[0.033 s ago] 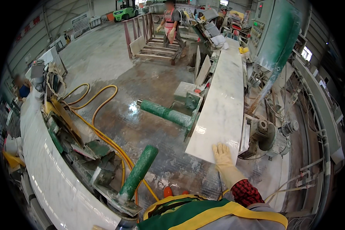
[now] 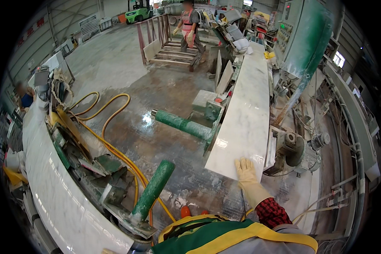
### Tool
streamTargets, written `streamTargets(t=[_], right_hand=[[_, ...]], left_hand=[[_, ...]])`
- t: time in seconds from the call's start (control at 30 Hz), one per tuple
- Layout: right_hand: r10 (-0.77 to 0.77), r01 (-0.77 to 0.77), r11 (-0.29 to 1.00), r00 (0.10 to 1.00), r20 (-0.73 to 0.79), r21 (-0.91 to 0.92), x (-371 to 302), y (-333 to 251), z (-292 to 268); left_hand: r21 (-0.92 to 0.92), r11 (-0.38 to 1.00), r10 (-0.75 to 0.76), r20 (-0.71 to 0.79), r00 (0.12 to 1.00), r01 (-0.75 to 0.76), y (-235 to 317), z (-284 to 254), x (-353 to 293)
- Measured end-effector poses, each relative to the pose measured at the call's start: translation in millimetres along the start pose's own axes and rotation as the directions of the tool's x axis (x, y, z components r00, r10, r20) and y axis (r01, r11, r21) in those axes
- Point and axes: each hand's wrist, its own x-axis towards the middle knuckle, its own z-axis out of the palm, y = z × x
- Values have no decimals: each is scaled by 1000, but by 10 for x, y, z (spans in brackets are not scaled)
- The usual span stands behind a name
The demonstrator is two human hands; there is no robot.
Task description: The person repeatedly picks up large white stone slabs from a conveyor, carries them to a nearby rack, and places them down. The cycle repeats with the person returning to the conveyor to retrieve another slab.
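Wet workshop floor (image 2: 156, 95) lies between two polished white slabs. On the right slab (image 2: 245, 106), running near to far, the gloved right hand (image 2: 247, 171) rests flat at the near end, fingers extended, grasping nothing. Beside the left slab's (image 2: 67, 203) near end, the left hand (image 2: 107, 252) shows only a sliver; its grip cannot be told.

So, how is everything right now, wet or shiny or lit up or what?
Long white, grey-veined stone slab at right: lying flat, shiny.
Cream-gloved right hand: open, resting on that slab's near end.
Long white stone slab at left: lying flat, shiny.
Broad grey floor: partly wet.
Long yellow hose: lying in loops.
Small green light on grey metal cabinet: glowing.
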Motion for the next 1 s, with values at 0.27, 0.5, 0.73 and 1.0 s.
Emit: streamTargets(t=[0.27,0.5,0.73,1.0], right_hand=[[19,-19,1000,1000,-22,2,55,18,81],[26,-15,994,994,-104,104,79,70,162],[29,-4,993,979,-202,120,118,98,269],[16,29,986,965,-263,166,-5,47,195]], left_hand=[[-68,998,-2,29,1000,4,-2,25,-21],[-25,998,62,-4,998,-62,-55,31,-65],[57,998,25,-10,1000,-24,-22,49,-130],[43,999,8,0,1000,-8,33,531,-395]])
